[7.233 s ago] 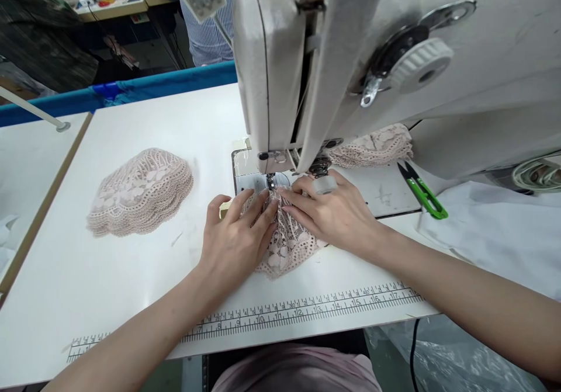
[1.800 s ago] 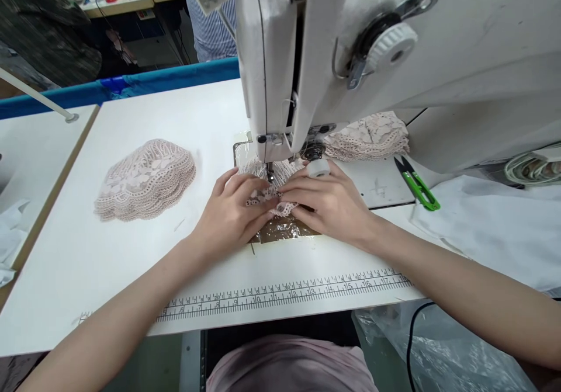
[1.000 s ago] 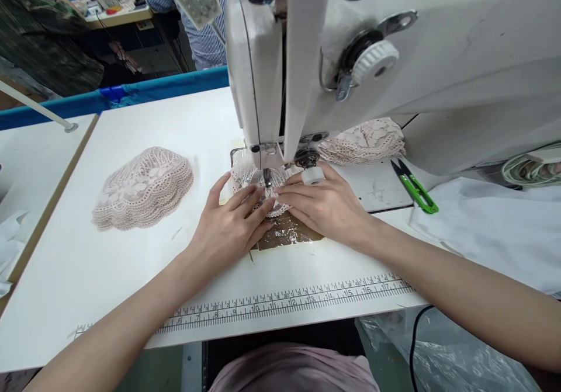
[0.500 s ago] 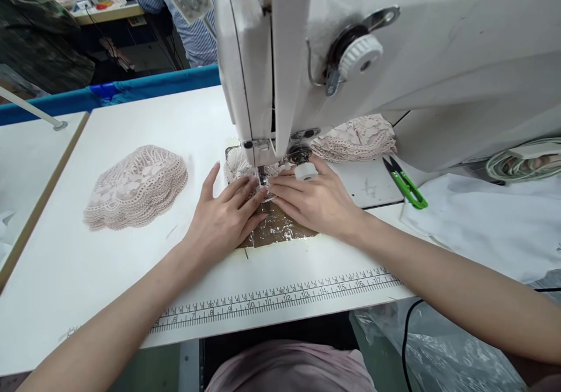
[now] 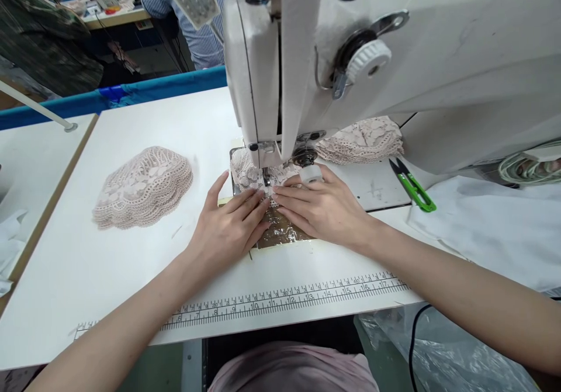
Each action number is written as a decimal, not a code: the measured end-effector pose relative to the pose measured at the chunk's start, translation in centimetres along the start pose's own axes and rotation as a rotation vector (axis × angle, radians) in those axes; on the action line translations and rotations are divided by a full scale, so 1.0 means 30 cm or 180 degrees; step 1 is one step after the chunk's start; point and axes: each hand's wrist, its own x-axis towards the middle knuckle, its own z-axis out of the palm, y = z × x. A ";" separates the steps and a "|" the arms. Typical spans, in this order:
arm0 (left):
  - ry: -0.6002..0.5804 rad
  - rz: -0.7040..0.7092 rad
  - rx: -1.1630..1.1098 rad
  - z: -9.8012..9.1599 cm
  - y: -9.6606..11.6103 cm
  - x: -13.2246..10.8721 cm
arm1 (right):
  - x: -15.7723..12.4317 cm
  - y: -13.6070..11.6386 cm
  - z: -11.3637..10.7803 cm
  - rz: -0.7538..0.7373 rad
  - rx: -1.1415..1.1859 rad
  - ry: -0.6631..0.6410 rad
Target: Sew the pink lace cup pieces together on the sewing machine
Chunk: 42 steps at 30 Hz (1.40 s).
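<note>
1. Lace piece point(image 5: 246, 173): lies at the presser foot point(image 5: 266, 177), spread behind it and to both sides, with a short edge in front.
2. Progress (judged from this position): most of the piece appears past the foot, leaving that edge; the stitching itself is too small to make out.
3. My left hand point(image 5: 228, 222): front-left of the foot, palm down, little finger splayed, other fingertips on the lace.
4. My right hand point(image 5: 324, 208): front-right, fingers extended towards the foot. Whether either thumb pinches the lace, I cannot tell.
5. Brown taped patch point(image 5: 284, 229): in front of the foot, between my hands.
6. Layered lace stack point(image 5: 142, 187): well left of the foot.
7. Lace pile point(image 5: 362, 139): right and behind.
8. Green snips point(image 5: 412, 186): farther right.
</note>
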 end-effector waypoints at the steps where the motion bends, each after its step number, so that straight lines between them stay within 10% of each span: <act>1: 0.0013 -0.0005 -0.0008 0.001 -0.001 0.000 | 0.000 0.000 0.000 0.0004 -0.0018 0.0004; 42: -0.0021 -0.0222 -0.0196 0.051 -0.046 0.011 | 0.021 0.011 0.019 0.0303 -0.0332 -0.0506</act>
